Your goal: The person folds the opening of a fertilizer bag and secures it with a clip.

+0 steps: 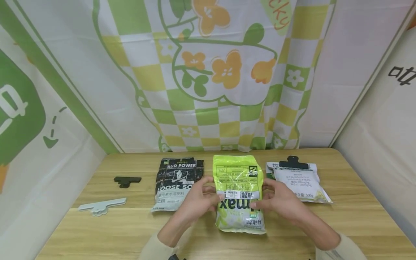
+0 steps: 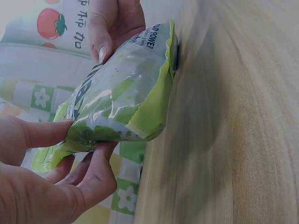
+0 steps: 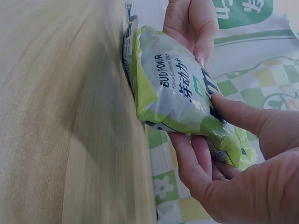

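Between both hands is a lime-green fertilizer bag (image 1: 238, 184), its large print upside down in the head view. My left hand (image 1: 202, 196) grips its left side, and my right hand (image 1: 277, 195) grips the right side. Each thumb lies on the printed front, with the other fingers curled behind. In the left wrist view the shiny bag (image 2: 126, 88) is tilted, one sealed end close over the wood and casting a shadow there. From the right wrist, the fingers (image 3: 187, 161) of my right hand show under the bag (image 3: 173, 88).
Left of the hands lies a black-and-grey soil bag (image 1: 177, 184). On the right, a white bag (image 1: 300, 182) has a black clip (image 1: 294, 163) on its top edge. A black clip (image 1: 127, 181) and a pale grey clip (image 1: 102, 206) lie on the wooden table (image 1: 107, 238) at left.
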The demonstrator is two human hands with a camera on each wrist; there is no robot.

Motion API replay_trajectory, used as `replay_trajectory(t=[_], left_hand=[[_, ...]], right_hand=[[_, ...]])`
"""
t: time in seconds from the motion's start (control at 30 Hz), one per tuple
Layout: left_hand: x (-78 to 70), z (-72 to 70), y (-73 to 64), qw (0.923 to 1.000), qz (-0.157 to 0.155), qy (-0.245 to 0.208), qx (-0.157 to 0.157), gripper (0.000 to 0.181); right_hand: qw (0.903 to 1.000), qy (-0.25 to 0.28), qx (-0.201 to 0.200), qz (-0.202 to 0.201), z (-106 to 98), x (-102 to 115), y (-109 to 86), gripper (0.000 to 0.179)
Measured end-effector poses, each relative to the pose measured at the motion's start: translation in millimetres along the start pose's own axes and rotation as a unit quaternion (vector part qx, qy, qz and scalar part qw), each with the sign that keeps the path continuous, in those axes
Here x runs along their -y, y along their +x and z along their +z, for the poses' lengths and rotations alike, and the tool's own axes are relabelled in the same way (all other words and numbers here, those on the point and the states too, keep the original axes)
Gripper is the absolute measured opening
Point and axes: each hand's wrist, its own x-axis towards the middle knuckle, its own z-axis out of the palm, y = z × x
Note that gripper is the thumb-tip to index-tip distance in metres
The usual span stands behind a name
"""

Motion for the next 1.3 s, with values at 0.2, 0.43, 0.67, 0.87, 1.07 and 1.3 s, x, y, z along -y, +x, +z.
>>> replay_trajectory(t=[0.2, 0.43, 0.67, 0.87, 1.07, 1.3], left_hand=[[0.2, 0.9, -10.1, 0.9999, 0.009, 0.006, 0.0, 0.085], [3.8, -1.2, -22.0, 0.9984, 0.029, 0.048, 0.001, 0.082], [11.1, -6.7, -33.2, 0.9962, 0.037, 0.078, 0.011, 0.059], [13.7, -10.7, -40.4, 0.9939, 0.052, 0.097, 0.015, 0.051], [17.6, -11.7, -45.9, 0.9915, 0.064, 0.113, 0.016, 0.046], [22.0, -12.0, -47.9, 0.9893, 0.077, 0.123, 0.019, 0.046]], right_hand=[[0.9994, -0.027, 0.0, -0.023, -0.5, 0.1, -8.0, 0.093], [0.9961, -0.066, -0.016, -0.057, 5.4, -2.1, -17.6, 0.085], [0.9926, -0.088, -0.002, -0.084, 11.4, -3.8, -27.2, 0.073], [0.9924, -0.055, 0.022, -0.108, 16.4, -7.0, -33.8, 0.072], [0.9904, -0.043, 0.024, -0.129, 22.1, -7.5, -37.7, 0.076], [0.9822, -0.066, 0.018, -0.175, 25.5, -12.2, -39.7, 0.063]])
